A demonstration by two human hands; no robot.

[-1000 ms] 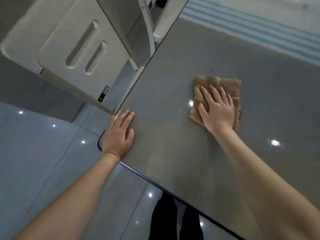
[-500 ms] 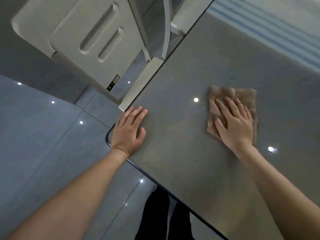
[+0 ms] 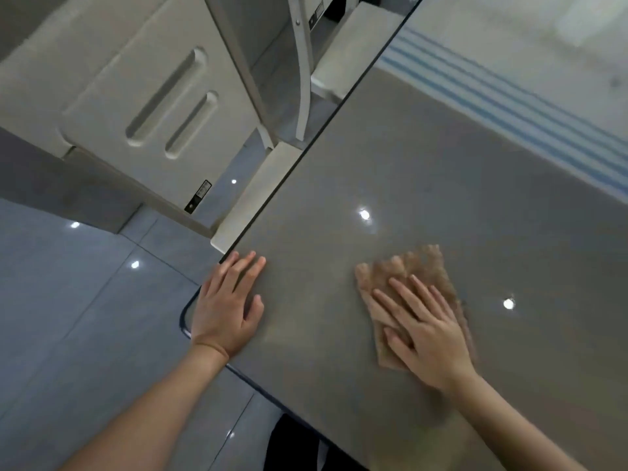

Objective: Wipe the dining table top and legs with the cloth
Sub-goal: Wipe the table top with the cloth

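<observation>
A glossy grey dining table top (image 3: 390,158) fills the right and middle of the head view, with its rounded near-left corner by my left wrist. A brown folded cloth (image 3: 421,270) lies flat on it. My right hand (image 3: 424,331) presses on the cloth with straight, spread fingers and covers its near part. My left hand (image 3: 227,300) rests flat on the table's corner, fingers straight, holding nothing. The table legs are hidden under the top.
A white chair (image 3: 146,96) stands on the grey tiled floor (image 3: 68,317) left of the table, its seat edge (image 3: 258,195) tucked against the table's left edge. A blue-striped reflection (image 3: 509,107) crosses the far right of the top. My dark trouser legs (image 3: 295,443) show below the near edge.
My right hand has slid the cloth along the table top towards me, nearer to the near edge. My left hand has stayed flat on the corner.
</observation>
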